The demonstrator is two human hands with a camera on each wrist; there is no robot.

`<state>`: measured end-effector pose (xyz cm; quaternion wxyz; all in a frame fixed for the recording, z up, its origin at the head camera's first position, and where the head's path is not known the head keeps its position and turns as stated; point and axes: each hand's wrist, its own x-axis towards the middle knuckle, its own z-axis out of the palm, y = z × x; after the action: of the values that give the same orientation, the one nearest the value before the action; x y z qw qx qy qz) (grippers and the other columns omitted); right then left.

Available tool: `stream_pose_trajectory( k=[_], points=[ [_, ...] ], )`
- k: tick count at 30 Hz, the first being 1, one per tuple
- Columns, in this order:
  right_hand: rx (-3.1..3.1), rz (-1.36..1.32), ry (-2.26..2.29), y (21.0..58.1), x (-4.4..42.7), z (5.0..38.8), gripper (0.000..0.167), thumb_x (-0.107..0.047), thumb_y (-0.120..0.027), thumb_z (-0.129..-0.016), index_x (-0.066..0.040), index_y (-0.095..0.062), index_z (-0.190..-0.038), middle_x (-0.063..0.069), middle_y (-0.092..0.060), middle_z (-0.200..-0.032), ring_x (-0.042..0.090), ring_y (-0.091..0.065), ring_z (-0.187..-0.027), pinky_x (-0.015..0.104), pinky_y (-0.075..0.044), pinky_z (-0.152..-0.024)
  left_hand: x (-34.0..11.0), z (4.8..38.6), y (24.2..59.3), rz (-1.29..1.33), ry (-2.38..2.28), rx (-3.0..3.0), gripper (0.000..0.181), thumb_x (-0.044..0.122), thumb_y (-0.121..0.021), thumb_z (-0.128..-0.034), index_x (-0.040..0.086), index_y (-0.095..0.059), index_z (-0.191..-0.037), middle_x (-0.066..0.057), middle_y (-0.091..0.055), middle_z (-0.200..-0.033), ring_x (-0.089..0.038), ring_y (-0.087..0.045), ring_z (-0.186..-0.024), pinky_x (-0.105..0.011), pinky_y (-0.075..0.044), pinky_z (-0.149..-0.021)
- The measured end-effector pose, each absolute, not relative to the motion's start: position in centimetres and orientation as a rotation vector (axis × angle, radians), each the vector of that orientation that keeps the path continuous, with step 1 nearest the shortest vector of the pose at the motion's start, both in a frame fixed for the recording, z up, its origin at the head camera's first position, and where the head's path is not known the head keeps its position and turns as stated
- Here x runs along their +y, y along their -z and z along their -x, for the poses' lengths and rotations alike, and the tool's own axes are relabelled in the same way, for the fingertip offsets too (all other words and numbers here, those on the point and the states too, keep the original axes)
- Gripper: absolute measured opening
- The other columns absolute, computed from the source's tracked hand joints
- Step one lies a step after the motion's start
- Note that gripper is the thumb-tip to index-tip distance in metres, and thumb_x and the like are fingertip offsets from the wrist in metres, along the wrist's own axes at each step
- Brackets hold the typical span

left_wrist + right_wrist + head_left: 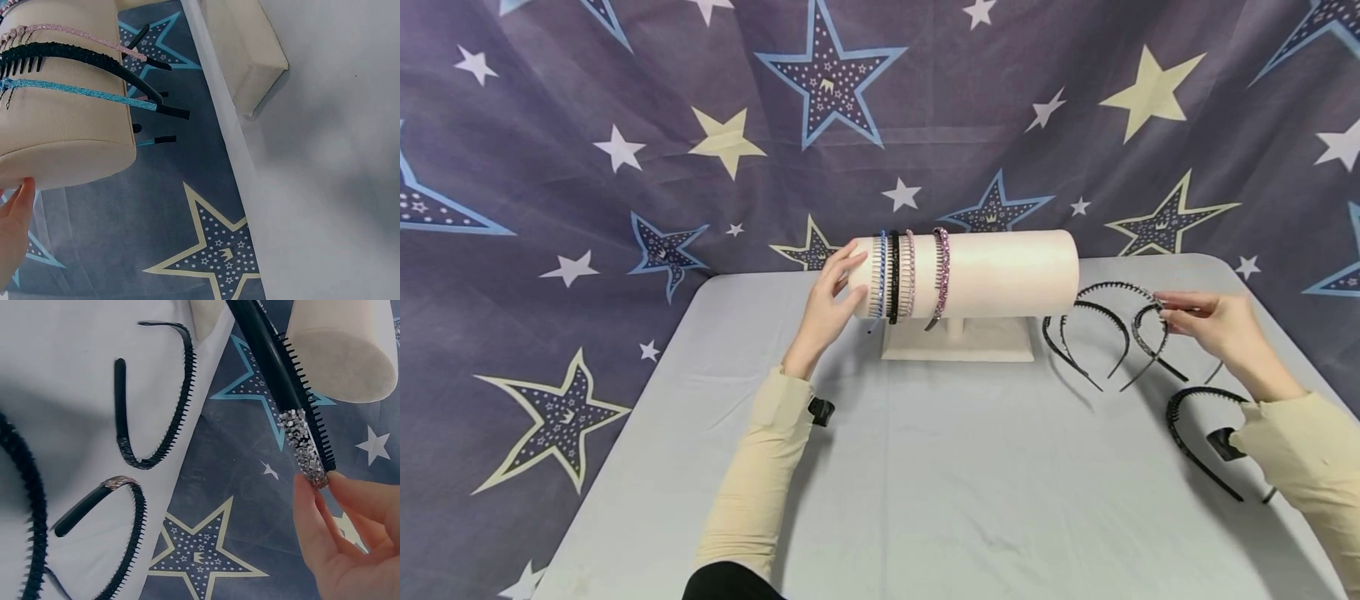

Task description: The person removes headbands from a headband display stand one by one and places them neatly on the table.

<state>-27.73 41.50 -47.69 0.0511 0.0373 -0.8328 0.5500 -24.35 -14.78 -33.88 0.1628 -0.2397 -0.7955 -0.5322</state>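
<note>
A cream cylindrical display roll (1007, 273) stands on a base (955, 340), with a blue headband (81, 90), a black one (81, 55), a pink one (87, 34) and a pink-purple one (943, 275) around its left part. My left hand (826, 312) rests on the roll's left end, fingers at its top and thumb at its face; the left wrist view shows only part of this hand (14, 237). Right of the roll, my right hand (1221, 333) pinches a black headband with silvery stones (303, 440) between thumb and fingers, held up off the table.
Several black toothed headbands lie or stand on the right of the grey-white table (925, 483), one (1180, 425) near my right sleeve, others (184, 381) farther back. A star-patterned cloth (662, 83) hangs behind the table.
</note>
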Motion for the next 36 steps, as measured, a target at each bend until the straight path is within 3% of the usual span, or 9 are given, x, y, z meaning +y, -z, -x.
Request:
stream_pose_trajectory(
  k=[5, 10, 13, 17, 20, 27, 36],
  points=[
    [-2.583, -0.08, -1.726, 47.6, 41.1, 26.8, 0.041, -0.021, -0.063, -0.081, -0.017, -0.056, -0.121, -0.018, -0.064, -0.098, 0.004, -0.064, -0.076, 0.016, -0.051, -0.066, -14.3, 23.1, 32.6, 0.692, 1.514, -2.269, 0.039, -0.007, -0.052, -0.0813, -0.009, -0.047, -0.12, -0.02, -0.032, -0.137, -0.032, -0.033, -0.124, -0.039, -0.034, -0.101],
    [-2.626, -0.026, -1.75, 43.8, 37.8, 23.5, 0.032, -0.017, -0.062, -0.082, -0.018, -0.061, -0.115, -0.017, -0.066, -0.09, 0.002, -0.064, -0.071, 0.011, -0.05, -0.063, -14.3, 22.9, 32.4, 0.681, 1.499, -2.281, 0.039, -0.007, -0.052, -0.0815, -0.009, -0.047, -0.12, -0.02, -0.032, -0.137, -0.032, -0.033, -0.124, -0.04, -0.034, -0.101],
    [-2.657, -0.014, -1.685, 41.5, 35.7, 21.6, 0.026, -0.014, -0.06, -0.084, -0.031, -0.065, -0.103, -0.024, -0.063, -0.077, -0.002, -0.062, -0.066, 0.007, -0.048, -0.06, -14.3, 23.0, 32.5, 0.681, 1.505, -2.278, 0.039, -0.007, -0.052, -0.0812, -0.009, -0.047, -0.12, -0.02, -0.032, -0.137, -0.032, -0.033, -0.124, -0.04, -0.034, -0.1],
    [-2.669, -0.131, -1.669, 38.6, 33.2, 19.3, 0.04, -0.004, -0.054, -0.084, -0.043, -0.061, -0.086, -0.029, -0.059, -0.073, -0.005, -0.06, -0.062, 0.007, -0.048, -0.058, -14.3, 23.0, 32.6, 0.679, 1.504, -2.275, 0.04, -0.007, -0.052, -0.0807, -0.009, -0.047, -0.12, -0.02, -0.032, -0.137, -0.032, -0.033, -0.124, -0.039, -0.034, -0.101],
    [-2.741, -0.103, -1.594, 37.6, 32.3, 18.2, 0.045, -0.004, -0.053, -0.085, -0.049, -0.056, -0.082, -0.033, -0.056, -0.072, -0.008, -0.058, -0.061, 0.005, -0.046, -0.057, -14.3, 23.0, 32.6, 0.681, 1.499, -2.275, 0.039, -0.007, -0.052, -0.0809, -0.009, -0.047, -0.12, -0.02, -0.032, -0.137, -0.032, -0.033, -0.124, -0.039, -0.034, -0.101],
    [-2.834, -0.109, -1.494, 38.2, 32.7, 17.4, 0.033, -0.009, -0.054, -0.086, -0.041, -0.061, -0.091, -0.026, -0.059, -0.078, -0.005, -0.058, -0.065, 0.011, -0.049, -0.058, -14.3, 23.0, 32.5, 0.689, 1.493, -2.268, 0.039, -0.007, -0.053, -0.0812, -0.01, -0.047, -0.12, -0.021, -0.032, -0.137, -0.032, -0.034, -0.124, -0.04, -0.035, -0.1],
    [-2.756, -0.217, -1.681, 39.4, 33.0, 16.8, 0.051, 0.004, -0.05, -0.084, -0.046, -0.059, -0.086, -0.028, -0.058, -0.078, -0.005, -0.058, -0.063, 0.012, -0.05, -0.056, -14.4, 23.5, 33.0, 0.685, 1.496, -2.273, 0.04, -0.006, -0.052, -0.0816, -0.007, -0.048, -0.121, -0.018, -0.032, -0.138, -0.029, -0.034, -0.124, -0.038, -0.035, -0.1]
  ],
)
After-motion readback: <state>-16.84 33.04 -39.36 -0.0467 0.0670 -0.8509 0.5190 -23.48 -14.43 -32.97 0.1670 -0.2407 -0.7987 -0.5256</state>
